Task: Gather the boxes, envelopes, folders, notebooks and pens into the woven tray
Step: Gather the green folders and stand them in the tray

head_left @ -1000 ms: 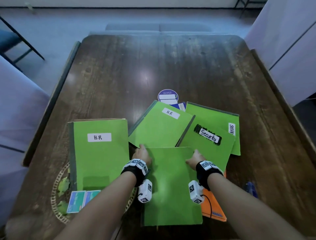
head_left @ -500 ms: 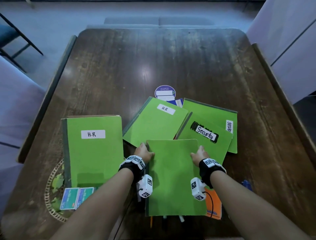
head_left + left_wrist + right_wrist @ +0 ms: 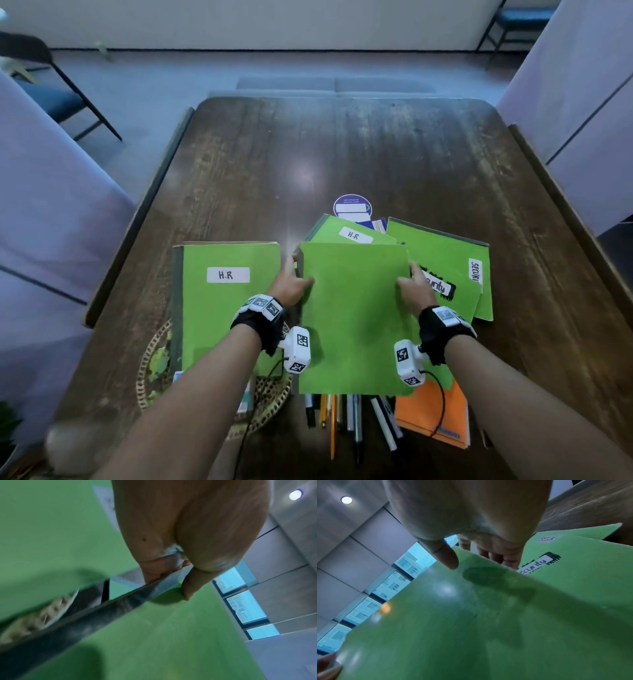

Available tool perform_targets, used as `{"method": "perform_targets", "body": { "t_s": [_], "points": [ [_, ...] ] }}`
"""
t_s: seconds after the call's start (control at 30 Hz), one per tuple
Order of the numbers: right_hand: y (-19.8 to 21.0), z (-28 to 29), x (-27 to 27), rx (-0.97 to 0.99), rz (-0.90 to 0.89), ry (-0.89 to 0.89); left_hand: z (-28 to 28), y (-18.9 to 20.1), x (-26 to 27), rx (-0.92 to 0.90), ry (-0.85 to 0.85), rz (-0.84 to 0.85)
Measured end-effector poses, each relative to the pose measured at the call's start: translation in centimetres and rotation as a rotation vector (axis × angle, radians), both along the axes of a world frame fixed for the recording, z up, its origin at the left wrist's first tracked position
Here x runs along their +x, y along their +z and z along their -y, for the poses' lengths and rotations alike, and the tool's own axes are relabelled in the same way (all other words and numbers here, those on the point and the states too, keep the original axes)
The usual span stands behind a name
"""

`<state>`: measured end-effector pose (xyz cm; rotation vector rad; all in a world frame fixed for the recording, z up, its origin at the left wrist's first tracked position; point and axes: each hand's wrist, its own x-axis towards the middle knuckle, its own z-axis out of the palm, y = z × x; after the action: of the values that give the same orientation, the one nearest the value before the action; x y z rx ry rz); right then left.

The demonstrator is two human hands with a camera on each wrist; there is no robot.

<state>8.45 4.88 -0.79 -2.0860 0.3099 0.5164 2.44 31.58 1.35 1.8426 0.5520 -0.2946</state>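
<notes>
Gripping plain green folder [image 3: 352,315], long axis pointing away

Bare forearms, black wrist straps with white marker-printed blocks, white tagged wrist cameras, thin black cables

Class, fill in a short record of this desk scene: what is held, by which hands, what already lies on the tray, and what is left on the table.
held: plain green folder
left hand: grips the folder's left edge, thumb on top
right hand: grips its right edge, thumb on top
woven tray: H.R folder lies across it
under the held folder: pens, orange notebook
still on table: second H.R folder, Security folder
</notes>
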Motion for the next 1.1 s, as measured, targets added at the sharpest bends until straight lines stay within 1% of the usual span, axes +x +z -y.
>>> {"method": "perform_targets", "body": {
  "t_s": [0.17,0.27,0.37,0.5,0.57,0.67,0.77,0.87,0.93,1.0,1.1],
  "points": [
    [2.5,-5.3,-0.8,0.093,0.098,0.026,-4.9,3.6,-1.7,0.069,0.069,0.145],
    [4.3,-9.6,-2.0,0.097,0.144,0.066,-8.7,4.7,-3.4,0.092,0.138,0.211],
    [5.1,-13.6,-3.3,0.099,0.164,0.105,-12.3,5.0,-5.2,0.133,0.223,0.238],
    [4.6,-18.2,-5.0,0.081,0.164,0.151,-16.5,4.6,-7.6,0.224,0.304,0.269],
    [5.1,-20.1,-6.1,0.072,0.179,0.169,-18.3,4.0,-8.7,0.250,0.319,0.255],
    [4.9,-22.0,-7.3,0.068,0.188,0.195,-20.0,3.5,-10.3,0.234,0.362,0.240],
    [4.2,-23.7,-8.3,0.068,0.187,0.221,-21.6,2.9,-11.9,0.354,0.373,0.197],
    [3.1,-24.5,-9.2,-0.007,0.157,0.261,-22.9,1.4,-12.3,0.356,0.351,0.119],
    [2.2,-24.6,-9.8,-0.035,0.099,0.260,-23.1,0.3,-12.4,0.369,0.319,0.053],
    [1.2,-24.6,-10.0,-0.074,0.062,0.250,-23.2,-0.8,-12.3,0.382,0.310,0.040],
    [-0.1,-24.7,-9.6,-0.155,0.058,0.247,-23.0,-2.0,-11.8,0.435,0.277,0.006]
  ]
}}
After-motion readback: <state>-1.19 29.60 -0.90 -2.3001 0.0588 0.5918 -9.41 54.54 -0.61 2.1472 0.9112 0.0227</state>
